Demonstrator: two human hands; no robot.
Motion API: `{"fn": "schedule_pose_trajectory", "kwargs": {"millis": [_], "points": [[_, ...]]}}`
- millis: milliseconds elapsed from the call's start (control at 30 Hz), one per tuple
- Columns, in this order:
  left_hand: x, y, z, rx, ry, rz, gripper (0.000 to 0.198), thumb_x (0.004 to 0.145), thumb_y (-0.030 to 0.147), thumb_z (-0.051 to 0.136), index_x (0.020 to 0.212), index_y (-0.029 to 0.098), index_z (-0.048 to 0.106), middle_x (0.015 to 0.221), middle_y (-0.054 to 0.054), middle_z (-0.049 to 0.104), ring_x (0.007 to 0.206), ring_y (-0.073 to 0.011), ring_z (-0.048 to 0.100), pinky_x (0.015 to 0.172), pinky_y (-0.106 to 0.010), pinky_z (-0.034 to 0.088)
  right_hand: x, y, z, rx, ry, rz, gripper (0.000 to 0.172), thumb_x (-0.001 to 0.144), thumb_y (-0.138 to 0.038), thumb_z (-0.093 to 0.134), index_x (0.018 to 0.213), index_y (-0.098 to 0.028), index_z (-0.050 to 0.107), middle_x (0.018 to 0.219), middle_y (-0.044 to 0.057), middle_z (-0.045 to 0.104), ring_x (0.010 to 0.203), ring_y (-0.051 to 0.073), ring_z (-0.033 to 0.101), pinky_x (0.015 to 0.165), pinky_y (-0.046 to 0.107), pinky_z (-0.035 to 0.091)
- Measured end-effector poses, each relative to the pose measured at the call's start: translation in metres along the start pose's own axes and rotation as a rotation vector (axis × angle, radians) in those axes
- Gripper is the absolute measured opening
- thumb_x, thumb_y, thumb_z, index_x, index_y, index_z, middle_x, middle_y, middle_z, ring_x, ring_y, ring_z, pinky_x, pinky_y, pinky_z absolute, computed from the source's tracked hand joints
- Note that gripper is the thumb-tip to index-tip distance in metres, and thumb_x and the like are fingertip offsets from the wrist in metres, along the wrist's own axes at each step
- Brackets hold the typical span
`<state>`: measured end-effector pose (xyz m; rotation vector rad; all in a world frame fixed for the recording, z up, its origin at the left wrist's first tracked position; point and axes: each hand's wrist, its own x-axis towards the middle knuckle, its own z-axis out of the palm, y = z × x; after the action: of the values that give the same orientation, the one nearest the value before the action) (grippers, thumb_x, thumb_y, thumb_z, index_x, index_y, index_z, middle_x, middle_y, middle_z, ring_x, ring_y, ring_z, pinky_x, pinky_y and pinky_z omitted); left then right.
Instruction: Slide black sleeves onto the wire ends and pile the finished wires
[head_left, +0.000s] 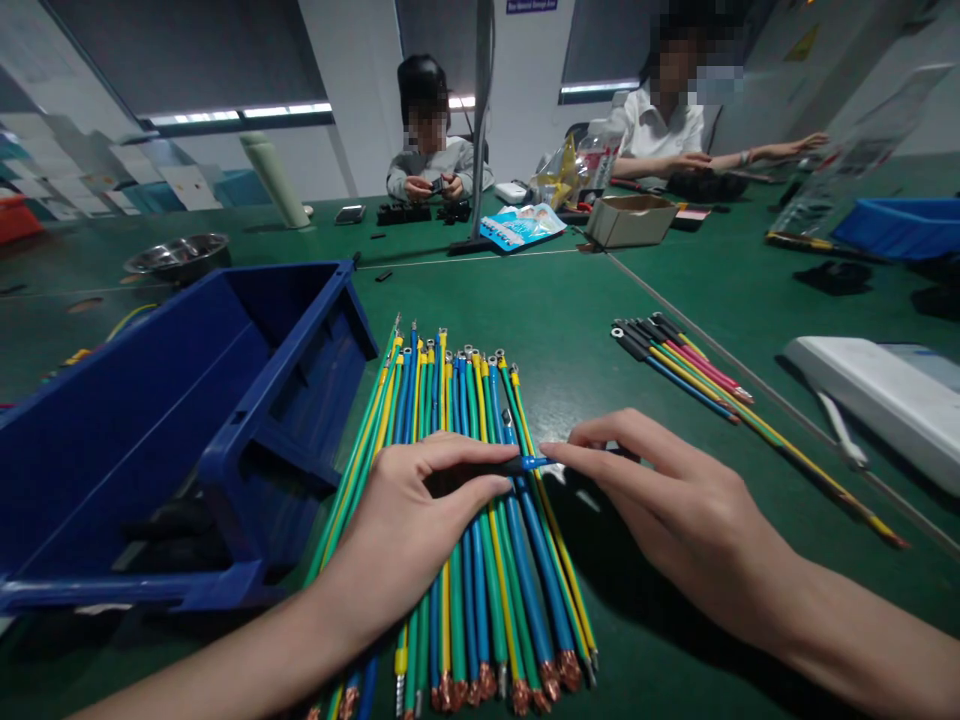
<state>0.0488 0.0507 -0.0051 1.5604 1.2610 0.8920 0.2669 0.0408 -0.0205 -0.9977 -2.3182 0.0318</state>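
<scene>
Head view: my left hand (409,510) lies on the bundle of wires (495,585), thumb and forefinger pinching one end of a short blue strip (534,463). My right hand (675,510), just right of the bundle, pinches the other end, its other fingers loosely spread. Pressing the palm down, I judge, stops the wires rolling. A blue bin (247,400) crowds the bundle's left. The green table (570,320) to its right gives room short of the smaller wires (697,380).
</scene>
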Motion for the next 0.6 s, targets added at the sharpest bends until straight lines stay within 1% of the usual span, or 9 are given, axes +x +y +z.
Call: {"fn": "schedule_pose_trajectory", "kwargs": {"millis": [67,133,233,300,333,400,433,500,600], "points": [[-0.002,0.000,0.001,0.049,-0.023,0.043,0.018,0.080,0.017,0.074,0.095,0.026,0.080,0.090,0.002,0.078,0.086,-0.0179,0.069,0.082,-0.029,0.051,-0.002,-0.002,0.000,-0.026,-0.013,-0.043,0.039,0.090,0.002,0.042,0.118,-0.017,0.062,0.100,0.009,0.064,0.086,0.018,0.059,0.070,0.031,0.053],[-0.004,-0.001,0.002,0.082,-0.040,0.070,0.019,0.081,0.019,0.074,0.097,0.028,0.079,0.091,0.003,0.077,0.086,-0.0175,0.068,0.084,-0.029,0.050,-0.003,-0.004,0.000,-0.015,-0.014,-0.047,0.040,0.090,0.003,0.041,0.119,-0.018,0.060,0.101,0.009,0.065,0.087,0.018,0.059,0.070,0.030,0.053],[-0.003,-0.002,0.003,0.059,-0.027,0.031,0.024,0.079,0.022,0.077,0.102,0.028,0.075,0.098,0.003,0.076,0.089,-0.0181,0.067,0.084,-0.030,0.049,-0.003,-0.003,-0.001,0.010,0.024,-0.007,0.032,0.092,0.000,0.046,0.115,-0.016,0.061,0.098,0.008,0.064,0.085,0.015,0.059,0.070,0.027,0.052],[-0.002,-0.003,0.003,0.037,-0.005,-0.009,0.027,0.077,0.024,0.079,0.103,0.026,0.073,0.097,0.002,0.075,0.088,-0.0186,0.066,0.081,-0.030,0.048,-0.002,0.001,-0.002,-0.006,0.055,-0.009,0.026,0.092,-0.002,0.048,0.111,-0.014,0.062,0.096,0.008,0.064,0.083,0.015,0.060,0.069,0.026,0.051],[-0.002,-0.003,0.002,0.033,0.003,-0.024,0.024,0.078,0.026,0.077,0.102,0.025,0.072,0.095,0.002,0.074,0.086,-0.0185,0.065,0.079,-0.030,0.048,-0.001,0.003,-0.003,-0.018,0.065,-0.017,0.024,0.093,-0.003,0.049,0.109,-0.013,0.063,0.095,0.008,0.064,0.083,0.015,0.060,0.069,0.026,0.051],[-0.001,-0.003,0.002,0.044,0.010,-0.044,0.016,0.085,0.032,0.070,0.098,0.024,0.071,0.088,0.002,0.072,0.082,-0.0183,0.063,0.074,-0.030,0.046,0.001,0.005,-0.004,-0.028,0.080,-0.029,0.022,0.093,-0.003,0.050,0.109,-0.012,0.062,0.095,0.008,0.065,0.083,0.015,0.060,0.070,0.026,0.051],[0.000,-0.003,0.001,0.053,0.003,-0.046,0.016,0.089,0.035,0.064,0.096,0.023,0.070,0.086,0.001,0.071,0.082,-0.0185,0.062,0.073,-0.030,0.045,0.001,0.006,-0.004,-0.026,0.084,-0.033,0.022,0.093,-0.004,0.050,0.110,-0.012,0.062,0.095,0.008,0.065,0.083,0.015,0.060,0.070,0.026,0.051],[0.000,-0.002,0.000,0.072,-0.021,-0.045,0.022,0.094,0.039,0.055,0.094,0.022,0.070,0.083,0.001,0.068,0.082,-0.0188,0.061,0.072,-0.030,0.043,0.002,0.006,-0.004,-0.021,0.102,-0.030,0.023,0.092,-0.003,0.051,0.112,-0.011,0.060,0.095,0.008,0.065,0.083,0.014,0.060,0.071,0.026,0.051],[0.000,-0.002,0.000,0.078,-0.056,-0.038,0.022,0.095,0.038,0.054,0.089,0.021,0.068,0.080,0.002,0.066,0.079,-0.0181,0.060,0.070,-0.029,0.040,0.001,0.005,-0.003,-0.007,0.105,-0.017,0.024,0.092,-0.003,0.052,0.113,-0.012,0.060,0.093,0.007,0.065,0.082,0.014,0.059,0.070,0.025,0.050]]}}
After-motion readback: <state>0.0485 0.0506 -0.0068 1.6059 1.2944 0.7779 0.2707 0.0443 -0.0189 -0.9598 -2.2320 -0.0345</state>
